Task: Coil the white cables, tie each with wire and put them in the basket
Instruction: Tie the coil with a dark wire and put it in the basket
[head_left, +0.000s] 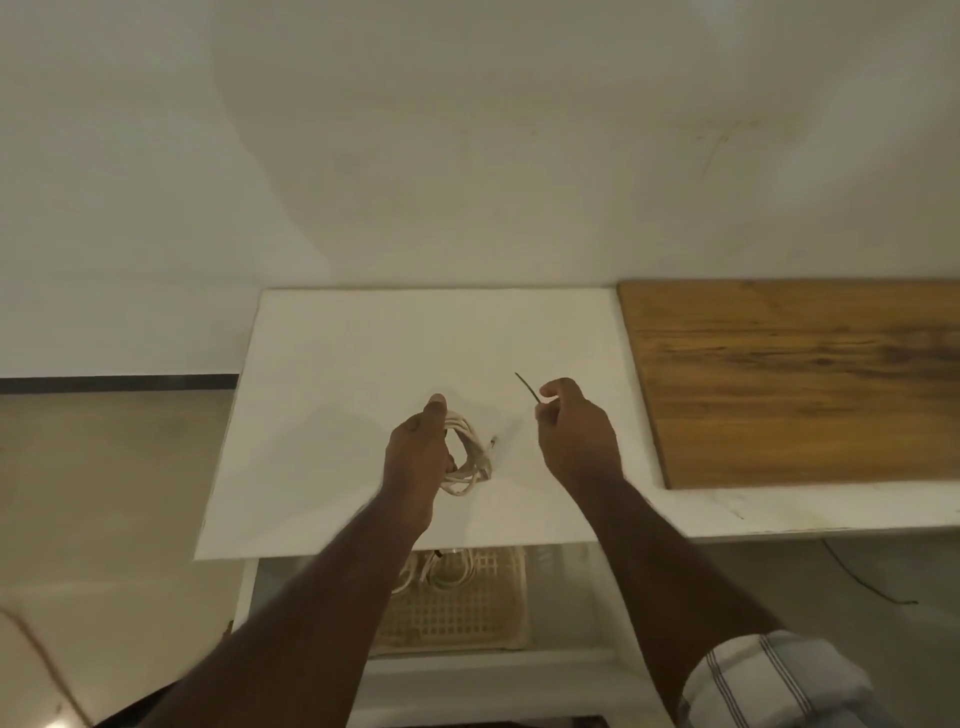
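**Coil and tie wire held above white surface**

White surface against wall, wooden board alongside. Basket on shelf below, holding coiled cables. Left hand grip around white cable coil; right hand grip pinching dark wire.

Smooth matt white table before me; grained wooden board upper right; latticed plastic basket below; striped cloth sleeve.

A white board lies on the counter beside a wooden board; a pale wall stands behind.
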